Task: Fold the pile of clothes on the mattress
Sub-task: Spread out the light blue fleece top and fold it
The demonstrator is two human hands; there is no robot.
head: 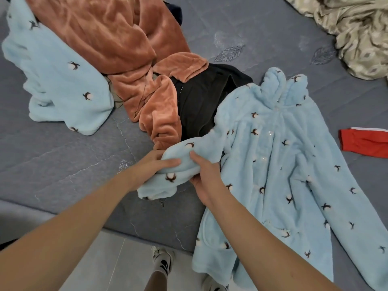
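Both hands grip one sleeve (178, 164) of the light blue fleece pyjama top (279, 164), which lies front-up and mostly flat on the grey-blue mattress (63, 164), buttons showing down its middle and collar pointing away from the person. The left hand (155, 164) has its fingers curled over the sleeve from the side farther from the top's body, and the right hand (206, 177) clamps the same sleeve close to the shoulder, thumb on top. The sleeve is bunched between them, its cuff hanging toward the mattress edge. The top's other sleeve stretches out flat on the far side of its body, and its hem reaches over the mattress edge.

Just beyond the held sleeve, a black garment (199, 101) lies crumpled, partly tucked under the top's shoulder. A rust-brown plush garment (126, 49) is heaped against the black one, and past it lie matching light blue fleece trousers (56, 80). Well apart from the top, beyond its flat sleeve, are a red cloth (365, 143) and a rumpled beige sheet (357, 28).
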